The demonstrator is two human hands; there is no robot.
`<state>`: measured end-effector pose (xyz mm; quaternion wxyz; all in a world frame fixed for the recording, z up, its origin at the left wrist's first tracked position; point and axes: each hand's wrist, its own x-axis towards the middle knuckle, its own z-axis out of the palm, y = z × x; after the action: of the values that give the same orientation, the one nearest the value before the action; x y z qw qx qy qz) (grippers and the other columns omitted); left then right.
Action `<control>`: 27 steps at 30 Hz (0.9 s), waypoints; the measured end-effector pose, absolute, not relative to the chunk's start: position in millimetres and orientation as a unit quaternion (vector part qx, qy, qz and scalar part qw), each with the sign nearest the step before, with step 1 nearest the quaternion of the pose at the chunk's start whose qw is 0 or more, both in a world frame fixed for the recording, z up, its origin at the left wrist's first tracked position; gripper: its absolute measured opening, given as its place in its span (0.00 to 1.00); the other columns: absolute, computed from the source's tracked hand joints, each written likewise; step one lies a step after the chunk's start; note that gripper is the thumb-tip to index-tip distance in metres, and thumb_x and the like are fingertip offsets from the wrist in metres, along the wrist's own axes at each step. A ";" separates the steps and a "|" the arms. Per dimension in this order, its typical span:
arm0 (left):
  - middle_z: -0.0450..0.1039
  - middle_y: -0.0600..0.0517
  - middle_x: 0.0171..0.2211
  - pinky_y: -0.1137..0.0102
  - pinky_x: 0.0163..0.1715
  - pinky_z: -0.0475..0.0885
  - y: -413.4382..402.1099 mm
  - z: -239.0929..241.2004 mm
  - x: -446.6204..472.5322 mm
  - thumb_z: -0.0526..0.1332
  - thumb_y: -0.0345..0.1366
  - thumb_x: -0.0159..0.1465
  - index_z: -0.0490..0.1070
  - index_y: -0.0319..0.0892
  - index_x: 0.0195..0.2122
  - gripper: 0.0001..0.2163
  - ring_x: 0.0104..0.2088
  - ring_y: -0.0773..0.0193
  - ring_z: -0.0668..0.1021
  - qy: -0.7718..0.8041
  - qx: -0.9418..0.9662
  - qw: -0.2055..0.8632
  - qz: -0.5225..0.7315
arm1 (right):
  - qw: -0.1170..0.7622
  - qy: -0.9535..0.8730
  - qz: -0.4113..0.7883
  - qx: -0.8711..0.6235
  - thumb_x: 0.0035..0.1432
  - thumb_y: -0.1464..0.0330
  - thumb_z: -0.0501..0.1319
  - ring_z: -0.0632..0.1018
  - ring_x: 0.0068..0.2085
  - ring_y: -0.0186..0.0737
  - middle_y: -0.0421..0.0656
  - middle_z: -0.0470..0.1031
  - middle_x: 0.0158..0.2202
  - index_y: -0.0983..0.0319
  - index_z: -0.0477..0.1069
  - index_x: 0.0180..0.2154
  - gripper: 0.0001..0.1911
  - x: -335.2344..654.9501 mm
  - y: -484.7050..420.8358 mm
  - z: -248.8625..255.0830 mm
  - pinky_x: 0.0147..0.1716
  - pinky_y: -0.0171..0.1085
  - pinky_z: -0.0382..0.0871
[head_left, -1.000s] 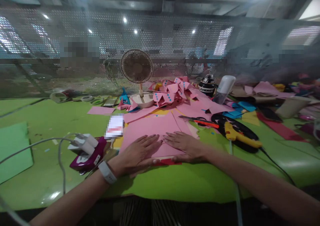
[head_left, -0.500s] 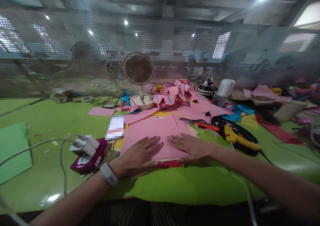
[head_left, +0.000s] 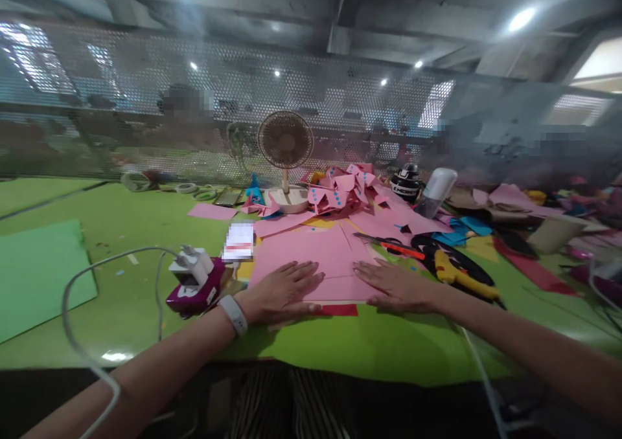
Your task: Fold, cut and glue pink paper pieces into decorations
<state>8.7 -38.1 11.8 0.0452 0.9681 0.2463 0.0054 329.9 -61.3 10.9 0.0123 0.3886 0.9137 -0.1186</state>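
Pink paper [head_left: 311,251] lies on the table in front of me, with a crease or edge running across its near part. My left hand [head_left: 286,290] rests flat on its left side, fingers stretched out. On the right side my right hand [head_left: 396,287] also lies flat, fingertips on the paper. Both hands are open and grip nothing. A strip of red paper [head_left: 340,310] shows under the near edge. Just beyond my right hand are scissors [head_left: 379,239] and an orange-handled cutter [head_left: 408,250].
A yellow glue gun [head_left: 464,277] lies on a black round tray [head_left: 479,263] at right. Folded pink pieces [head_left: 340,190] are heaped beside a small fan [head_left: 286,140]. A phone [head_left: 239,241] and a purple power strip [head_left: 187,296] with a cable stand left. Green paper [head_left: 43,277] lies far left.
My hands have moved apart across the pink paper, the right one toward its right edge. The whole view has shifted a little.
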 end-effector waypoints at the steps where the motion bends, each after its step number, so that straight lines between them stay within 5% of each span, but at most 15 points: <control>1: 0.39 0.47 0.67 0.58 0.62 0.44 -38.5 11.3 8.2 0.41 0.57 0.65 0.41 0.46 0.66 0.32 0.65 0.54 0.48 0.245 0.968 0.048 0.008 | -0.001 0.914 -0.111 0.391 0.60 0.49 0.50 0.54 0.64 0.49 0.52 0.51 0.65 0.65 0.52 0.63 0.38 323.0 -59.8 17.3 0.62 0.50 0.43; 5: 0.40 0.49 0.67 0.58 0.62 0.44 -38.3 7.3 5.6 0.42 0.58 0.65 0.41 0.49 0.66 0.32 0.65 0.54 0.49 0.247 0.967 0.053 0.025 | -0.102 0.873 -0.140 0.456 0.60 0.54 0.52 0.76 0.44 0.46 0.49 0.77 0.44 0.63 0.74 0.43 0.22 278.5 -41.1 40.9 0.45 0.43 0.66; 9: 0.39 0.50 0.67 0.60 0.62 0.43 -36.7 3.7 4.3 0.41 0.58 0.65 0.40 0.48 0.66 0.33 0.65 0.56 0.48 0.238 0.969 0.053 0.030 | -0.022 0.776 -0.390 0.495 0.51 0.60 0.61 0.74 0.25 0.35 0.41 0.76 0.23 0.64 0.72 0.25 0.12 238.7 -8.0 42.8 0.26 0.33 0.65; 17: 0.38 0.48 0.67 0.57 0.62 0.42 -35.6 4.3 7.5 0.41 0.60 0.63 0.40 0.47 0.66 0.35 0.66 0.52 0.46 0.245 0.967 0.063 0.019 | 0.072 0.710 -0.506 0.484 0.44 0.60 0.66 0.67 0.17 0.26 0.38 0.75 0.19 0.65 0.75 0.25 0.14 237.2 23.5 29.4 0.16 0.27 0.53; 27: 0.36 0.48 0.67 0.56 0.62 0.43 -37.2 9.8 9.3 0.41 0.60 0.64 0.39 0.48 0.66 0.34 0.65 0.52 0.47 0.248 0.967 0.065 0.010 | 0.103 0.665 -0.499 0.547 0.36 0.52 0.70 0.72 0.20 0.29 0.39 0.75 0.18 0.65 0.74 0.23 0.22 267.9 26.2 27.1 0.16 0.28 0.56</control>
<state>9.3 -37.2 9.8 0.0653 0.9666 0.2475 0.0103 267.9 26.2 27.1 0.1029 0.5466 0.6647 -0.4988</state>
